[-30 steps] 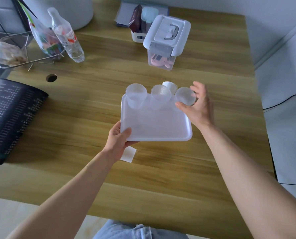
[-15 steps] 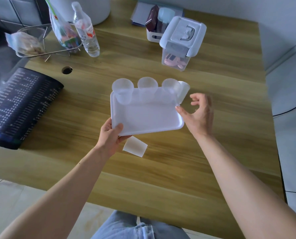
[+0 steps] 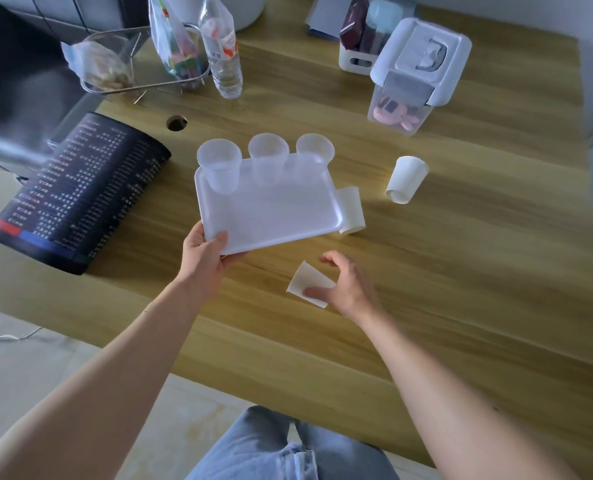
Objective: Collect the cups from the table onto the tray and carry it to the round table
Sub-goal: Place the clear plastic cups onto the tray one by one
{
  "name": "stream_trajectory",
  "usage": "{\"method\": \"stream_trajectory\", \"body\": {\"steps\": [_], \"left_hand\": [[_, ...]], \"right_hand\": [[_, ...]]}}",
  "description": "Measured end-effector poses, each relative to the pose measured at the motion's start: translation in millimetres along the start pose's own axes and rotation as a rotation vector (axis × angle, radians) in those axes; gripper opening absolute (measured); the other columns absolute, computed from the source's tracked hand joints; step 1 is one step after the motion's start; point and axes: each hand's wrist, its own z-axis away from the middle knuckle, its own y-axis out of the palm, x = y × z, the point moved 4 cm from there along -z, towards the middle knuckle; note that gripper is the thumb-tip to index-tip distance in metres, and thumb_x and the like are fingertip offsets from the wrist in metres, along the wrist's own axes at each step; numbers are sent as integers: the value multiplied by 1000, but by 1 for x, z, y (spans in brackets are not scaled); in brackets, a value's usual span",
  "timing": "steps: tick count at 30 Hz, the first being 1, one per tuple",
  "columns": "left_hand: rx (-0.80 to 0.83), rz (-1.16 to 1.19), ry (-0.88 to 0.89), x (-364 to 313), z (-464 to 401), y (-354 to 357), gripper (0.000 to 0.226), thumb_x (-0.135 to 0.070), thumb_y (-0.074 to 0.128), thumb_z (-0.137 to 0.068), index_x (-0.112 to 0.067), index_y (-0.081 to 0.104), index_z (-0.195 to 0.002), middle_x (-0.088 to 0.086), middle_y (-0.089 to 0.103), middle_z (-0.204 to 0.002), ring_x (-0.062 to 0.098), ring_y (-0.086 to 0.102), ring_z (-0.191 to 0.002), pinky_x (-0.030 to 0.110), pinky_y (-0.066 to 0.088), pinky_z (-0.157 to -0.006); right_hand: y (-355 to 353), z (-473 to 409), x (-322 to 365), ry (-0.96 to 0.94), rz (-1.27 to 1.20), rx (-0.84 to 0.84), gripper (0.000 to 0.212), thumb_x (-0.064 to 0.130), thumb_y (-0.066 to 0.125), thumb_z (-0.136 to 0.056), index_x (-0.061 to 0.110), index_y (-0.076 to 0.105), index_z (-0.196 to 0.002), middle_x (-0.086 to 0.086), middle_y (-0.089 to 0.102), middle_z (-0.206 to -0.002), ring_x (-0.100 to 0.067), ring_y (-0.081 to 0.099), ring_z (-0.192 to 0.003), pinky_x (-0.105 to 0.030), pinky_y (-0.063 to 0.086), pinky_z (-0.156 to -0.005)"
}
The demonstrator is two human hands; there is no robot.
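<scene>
My left hand [image 3: 203, 259] grips the near left corner of a white tray [image 3: 281, 216], held a little above the wooden table [image 3: 461, 271]. Three clear plastic cups stand upright along the tray's far edge: left [image 3: 219, 168], middle [image 3: 268, 159], right [image 3: 314, 154]. My right hand [image 3: 348, 289] closes its thumb and fingers on a white paper cup [image 3: 305, 282] lying on its side near the table's front. A second paper cup [image 3: 352, 211] lies beside the tray's right edge. A third paper cup [image 3: 407, 180] lies tipped farther right.
A dark printed mat [image 3: 77, 192] lies at the left. At the back are a water bottle [image 3: 222, 53], a wire basket with bags [image 3: 132, 60], a lidded plastic box [image 3: 416, 74] and a small white caddy [image 3: 361, 39]. A cable hole [image 3: 176, 123] is near the mat.
My right hand left the tray's right side and came down toward me onto the paper cup near the front. The tray stays in my left hand with three clear cups on it.
</scene>
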Motion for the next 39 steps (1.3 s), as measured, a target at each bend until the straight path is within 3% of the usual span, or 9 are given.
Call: {"method": "stream_trajectory", "body": {"steps": [4, 8, 13, 16, 19, 26, 32, 36, 39], "left_hand": [[-26, -8, -10, 0, -4, -14, 31, 7, 46, -95, -13, 60, -115, 7, 65, -114, 28, 67, -103, 34, 61, -69], [-23, -3, -17, 1, -7, -18, 31, 7, 45, -96, -12, 59, -116, 7, 65, -112, 27, 67, -100, 33, 61, -67], [1, -2, -20, 2, -14, -14, 32, 7, 46, -95, -15, 62, -111, 5, 67, -111, 26, 68, -101, 33, 61, -68], [3, -1, -28, 6, -17, -9, 32, 6, 48, -95, -14, 62, -116, 7, 66, -116, 28, 67, -105, 34, 61, -69], [11, -2, -34, 9, -17, -1, 34, 5, 48, -95, -11, 59, -122, 7, 66, -118, 29, 67, -107, 36, 62, -73], [52, -11, -58, 20, -4, 23, 35, 4, 49, -96, -7, 56, -128, 4, 67, -110, 25, 68, -101, 33, 61, -70], [71, -23, -59, 25, 1, 29, 34, 2, 51, -96, -8, 57, -128, 7, 66, -115, 27, 67, -104, 35, 61, -74], [53, -21, -61, 26, 2, 26, 30, 2, 51, -96, -14, 61, -120, 5, 67, -112, 27, 68, -103, 34, 61, -71], [31, -24, -66, 28, 1, 23, 31, 2, 51, -96, -12, 60, -122, 6, 67, -113, 27, 67, -103, 34, 60, -72]], "right_hand": [[12, -3, -6, 70, 58, 79, 79, 43, 88, -60, 18, 55, -128, 1, 63, -130, -17, 57, -122, -32, 46, -95], [7, -1, -7, 131, 72, 84, 70, 45, 86, -64, 18, 57, -122, 0, 67, -121, -21, 62, -110, -33, 50, -86], [-24, 4, -4, 116, -31, -81, 60, 41, 88, -62, 24, 61, -112, 8, 68, -106, -12, 63, -94, -22, 47, -73], [-48, 5, -5, 72, -109, -162, 59, 51, 83, -58, 28, 62, -109, 9, 66, -105, -12, 63, -97, -26, 52, -80], [-71, 2, 2, 14, -113, -266, 61, 54, 78, -56, 29, 63, -110, 5, 64, -110, -5, 58, -99, -19, 48, -81], [-92, -27, 25, -67, -22, -398, 68, 34, 85, -62, 23, 55, -122, 10, 57, -111, -15, 56, -110, -37, 49, -88], [-83, -49, 31, -89, 12, -385, 81, 29, 87, -62, 19, 47, -132, 3, 59, -118, -23, 50, -112, -36, 43, -92], [-78, -58, 36, -112, 17, -349, 86, 27, 89, -62, 16, 45, -135, -2, 61, -123, -23, 48, -110, -27, 37, -89], [-75, -62, 38, -114, 35, -338, 87, 27, 89, -62, 17, 44, -136, -1, 61, -124, -22, 47, -108, -29, 37, -90]]}}
